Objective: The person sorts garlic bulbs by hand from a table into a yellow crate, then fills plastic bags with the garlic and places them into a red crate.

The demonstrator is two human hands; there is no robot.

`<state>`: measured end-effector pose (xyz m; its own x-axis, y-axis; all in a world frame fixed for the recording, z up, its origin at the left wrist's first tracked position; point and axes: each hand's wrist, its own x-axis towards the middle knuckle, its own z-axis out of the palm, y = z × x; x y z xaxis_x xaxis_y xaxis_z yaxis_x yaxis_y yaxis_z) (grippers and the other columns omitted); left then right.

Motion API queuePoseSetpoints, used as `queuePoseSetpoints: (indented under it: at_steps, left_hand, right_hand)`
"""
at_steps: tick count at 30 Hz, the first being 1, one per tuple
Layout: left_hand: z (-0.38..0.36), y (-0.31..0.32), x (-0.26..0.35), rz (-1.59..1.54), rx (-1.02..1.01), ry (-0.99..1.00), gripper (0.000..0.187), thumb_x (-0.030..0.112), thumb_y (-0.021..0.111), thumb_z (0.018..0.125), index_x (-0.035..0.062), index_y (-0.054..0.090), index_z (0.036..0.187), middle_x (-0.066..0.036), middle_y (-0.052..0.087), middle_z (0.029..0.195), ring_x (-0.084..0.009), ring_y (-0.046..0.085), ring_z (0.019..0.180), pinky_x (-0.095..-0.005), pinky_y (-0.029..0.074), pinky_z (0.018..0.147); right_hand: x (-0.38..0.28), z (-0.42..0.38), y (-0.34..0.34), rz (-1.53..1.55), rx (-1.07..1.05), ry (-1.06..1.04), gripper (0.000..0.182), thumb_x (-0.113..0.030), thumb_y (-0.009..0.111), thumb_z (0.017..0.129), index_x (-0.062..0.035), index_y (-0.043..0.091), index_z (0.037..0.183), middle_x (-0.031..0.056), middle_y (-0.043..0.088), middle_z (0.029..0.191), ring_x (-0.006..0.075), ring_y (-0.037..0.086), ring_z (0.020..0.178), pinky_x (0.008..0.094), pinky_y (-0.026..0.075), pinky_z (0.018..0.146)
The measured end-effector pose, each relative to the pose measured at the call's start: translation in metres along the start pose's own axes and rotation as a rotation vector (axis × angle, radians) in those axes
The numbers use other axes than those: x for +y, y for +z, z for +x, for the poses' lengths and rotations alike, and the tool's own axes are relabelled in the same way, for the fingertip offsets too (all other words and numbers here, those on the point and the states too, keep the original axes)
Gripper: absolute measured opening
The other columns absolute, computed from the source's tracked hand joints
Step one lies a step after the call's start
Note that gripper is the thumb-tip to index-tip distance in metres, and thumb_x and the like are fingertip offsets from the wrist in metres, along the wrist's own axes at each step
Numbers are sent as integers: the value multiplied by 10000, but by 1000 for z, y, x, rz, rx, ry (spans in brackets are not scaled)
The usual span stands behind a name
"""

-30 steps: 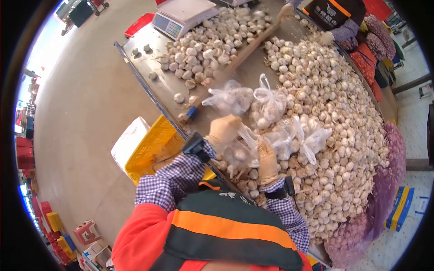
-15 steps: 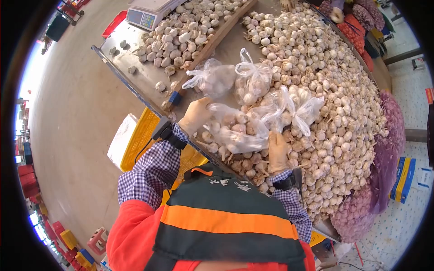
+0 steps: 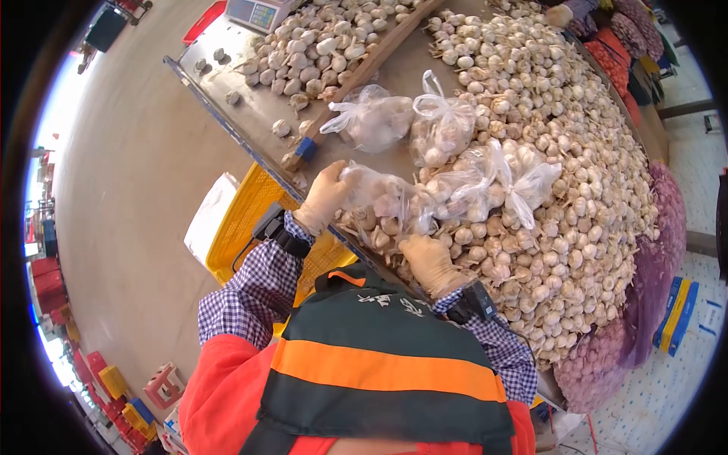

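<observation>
A clear plastic bag (image 3: 385, 191) with garlic bulbs in it lies at the table's near edge. My left hand (image 3: 326, 199), in a pale glove, is closed on the bag's left side. My gloved right hand (image 3: 434, 265) has its fingers closed at the bag's near right side, fingertips partly hidden by film and bulbs. Just beyond are knotted bags of garlic: one at the left (image 3: 379, 121), another in the middle (image 3: 442, 135), and more at the right (image 3: 508, 182), resting against the large pile of loose garlic (image 3: 561, 174).
A wooden bar (image 3: 379, 57) divides the pile from a second garlic heap (image 3: 318, 53). Behind that heap stands a digital scale (image 3: 256, 14). A yellow crate (image 3: 254, 208) sits below the table's left edge. Purple net sacks (image 3: 595, 368) line the right side. Another person's gloved hand (image 3: 560, 15) shows at the far edge.
My right hand has moved left, toward my left hand, and the bag between them is bunched narrower. The whole view has shifted slightly to the right.
</observation>
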<state>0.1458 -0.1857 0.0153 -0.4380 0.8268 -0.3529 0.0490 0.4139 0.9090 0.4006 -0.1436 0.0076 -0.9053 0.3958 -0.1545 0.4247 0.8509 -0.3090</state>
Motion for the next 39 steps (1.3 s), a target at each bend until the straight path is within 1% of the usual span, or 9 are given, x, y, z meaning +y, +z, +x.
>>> queuePoseSetpoints:
  at_steps: [7, 13, 15, 17, 19, 23, 29, 32, 39]
  left_hand:
    - [9, -34, -20, 277, 176, -15, 272, 243, 608, 935, -12, 579, 1023, -44, 600, 832, -110, 548, 773, -271, 465, 684]
    - [-1, -15, -10, 471, 192, 84, 337, 171, 661, 845, 12, 552, 1121, -185, 641, 909, -320, 633, 851, -353, 507, 792]
    - [-1, -9, -2, 876, 598, 803, 340, 132, 653, 821, 46, 559, 1136, -146, 640, 959, -305, 618, 902, -353, 504, 807]
    - [-9, -1, -1, 758, 500, 876, 286, 110, 643, 794, 56, 595, 1071, -119, 631, 1031, -304, 594, 972, -363, 495, 825]
    - [-15, 5, -3, 738, -315, 597, 232, 108, 648, 773, 59, 632, 999, -109, 631, 1032, -313, 591, 964, -383, 498, 820]
    - [-3, 18, -28, 1023, -308, 531, 210, 131, 648, 763, 88, 666, 969, -117, 655, 953, -317, 620, 908, -409, 515, 771]
    - [3, 11, 9, 1161, -798, 375, 347, 200, 648, 766, 109, 629, 1100, -136, 678, 907, -315, 659, 879, -409, 533, 742]
    - [1, 19, -7, 1115, -683, 397, 431, 247, 685, 747, 124, 604, 1153, -129, 683, 906, -321, 663, 892, -405, 530, 755]
    - [-1, -6, -17, 674, -587, 418, 417, 173, 693, 769, 92, 578, 1161, -137, 648, 1050, -264, 647, 964, -354, 528, 789]
  right_hand:
    - [-9, 2, -11, -46, 33, -16, 96, -108, 561, 788, -102, 575, 882, 96, 572, 879, 276, 613, 769, 379, 507, 653]
    - [-37, 52, -33, 53, 258, -142, 193, -119, 532, 828, -89, 541, 1018, 93, 577, 989, 231, 645, 731, 362, 527, 565]
    - [-31, 63, -17, 20, 176, -118, 204, -117, 521, 839, -81, 537, 1039, 102, 580, 1000, 240, 648, 713, 377, 524, 548]
    - [-19, 68, -1, 17, 120, 43, 215, -109, 508, 851, -80, 530, 1063, 108, 581, 989, 256, 654, 683, 387, 526, 526]
    - [-18, 67, -9, 71, -9, 179, 202, -116, 502, 868, -75, 529, 1063, 111, 580, 977, 265, 660, 685, 387, 533, 526]
    - [-5, 62, -2, -79, 104, 81, 290, -119, 515, 862, -81, 537, 1149, 103, 577, 958, 269, 649, 700, 387, 524, 558]
    - [-8, 60, -7, -8, -44, 26, 221, -143, 498, 878, -113, 591, 1076, 138, 570, 1142, 270, 667, 841, 384, 543, 661]
    - [3, 71, 21, 82, -303, 167, 254, -241, 449, 938, -126, 566, 1131, 114, 589, 1090, 324, 661, 844, 463, 532, 696]
    - [4, 58, -2, 111, -134, 101, 203, -233, 563, 865, -122, 618, 1026, 122, 557, 1114, 314, 639, 915, 432, 524, 780]
